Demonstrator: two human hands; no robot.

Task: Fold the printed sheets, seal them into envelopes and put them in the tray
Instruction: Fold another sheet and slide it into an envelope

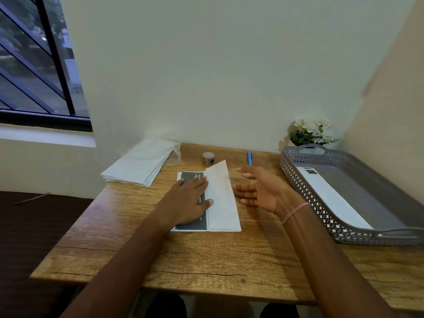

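1. Pressing down with my left hand (191, 198), I keep the white printed sheet with its dark printed block (219, 198) flat on the brown wood-grain desk (206, 255); my fingers (199, 180) are spread out and flat, gripping nothing.
2. The sheet lies in the middle of the desk, its right part folded over to the left so that the plain white back faces up, while the dark printed part shows under and beside my left palm.
3. My left thumb rests at the edge of the folded flap.
4. My right hand (257, 191) hovers just right of the sheet, palm turned to the left, fingers loosely open and apart from the paper; a red-and-white twisted string bracelet (294, 212) sits on that wrist.
5. At the far left corner of the desk lies a stack of white envelopes (137, 168), with crumpled clear plastic wrapping (169, 148) behind it.
6. Near the far edge stand a small roll of tape (208, 158) and, to its right, a blue pen (249, 157).
7. On the right stands the grey perforated plastic tray (305, 191), with one long white envelope (332, 198) lying along its left side.
8. Behind the tray is a small bunch of white flowers with green leaves (312, 131), against the pale wall.
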